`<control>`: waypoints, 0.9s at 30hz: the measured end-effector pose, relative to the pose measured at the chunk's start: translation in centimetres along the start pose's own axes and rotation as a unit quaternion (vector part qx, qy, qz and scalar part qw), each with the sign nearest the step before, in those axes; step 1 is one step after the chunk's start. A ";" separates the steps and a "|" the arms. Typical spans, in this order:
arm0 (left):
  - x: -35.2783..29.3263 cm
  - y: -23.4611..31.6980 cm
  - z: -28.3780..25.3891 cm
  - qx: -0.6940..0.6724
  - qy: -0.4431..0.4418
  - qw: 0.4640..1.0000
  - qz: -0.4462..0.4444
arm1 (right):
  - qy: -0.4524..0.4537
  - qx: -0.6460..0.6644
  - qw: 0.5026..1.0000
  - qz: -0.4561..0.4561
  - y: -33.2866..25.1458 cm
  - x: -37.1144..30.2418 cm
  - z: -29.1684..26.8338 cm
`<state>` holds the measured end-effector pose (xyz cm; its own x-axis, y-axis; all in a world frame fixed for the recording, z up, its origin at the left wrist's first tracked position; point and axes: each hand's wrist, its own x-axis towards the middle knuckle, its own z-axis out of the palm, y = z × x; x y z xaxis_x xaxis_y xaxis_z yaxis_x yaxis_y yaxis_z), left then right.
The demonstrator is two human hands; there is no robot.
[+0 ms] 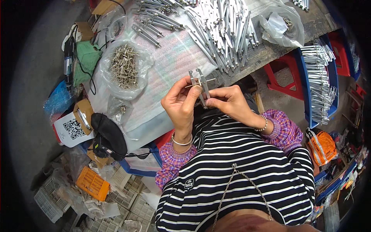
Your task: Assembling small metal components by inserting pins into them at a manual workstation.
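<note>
A: What carries everything?
B: The wooden worktop (266, 54), its left part covered by a pale cushioning sheet (166, 65). On its far side lies a heap of long, silver metal strips (226, 33), many pointing toward the person, perhaps for easy picking up.
A: And on the left?
B: A clear plastic bag (147, 71) spread open around short metal pins (124, 66), likely so fingers can get in.
A: The hands?
B: The left hand (181, 101) has thumb and finger pinched on a silver, two-armed metal piece (205, 86); the right hand (231, 102) pinches its lower part, probably to steady it.
A: Where is that piece, and which way does it point?
B: Raised between both hands by the worktop's near edge. Its long axis runs near to far, the far tips leaning left.
A: Anything smaller?
B: A thin metal rod (211, 80) lies crosswise, left to right, at the arms.
</note>
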<state>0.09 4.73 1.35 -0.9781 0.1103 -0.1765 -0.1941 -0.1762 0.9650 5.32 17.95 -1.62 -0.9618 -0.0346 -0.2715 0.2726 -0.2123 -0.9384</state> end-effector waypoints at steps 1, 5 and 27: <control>0.0 0.0 0.0 0.003 0.000 1.000 0.002 | 0.004 0.012 1.000 -0.002 0.0 0.0 0.1; 0.1 -0.2 0.1 0.006 0.002 1.000 0.009 | 0.002 0.005 1.000 0.008 0.2 -0.1 0.4; 1.2 1.1 -0.4 0.093 -0.095 0.985 -0.112 | -0.028 -0.055 0.998 -0.026 -0.7 0.0 -0.9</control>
<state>-1.33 4.23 2.15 -0.8774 0.3102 -0.3659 -0.3681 0.0536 0.9282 5.17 19.02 -1.15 -0.9738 -0.0810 -0.2126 0.2205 -0.1066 -0.9695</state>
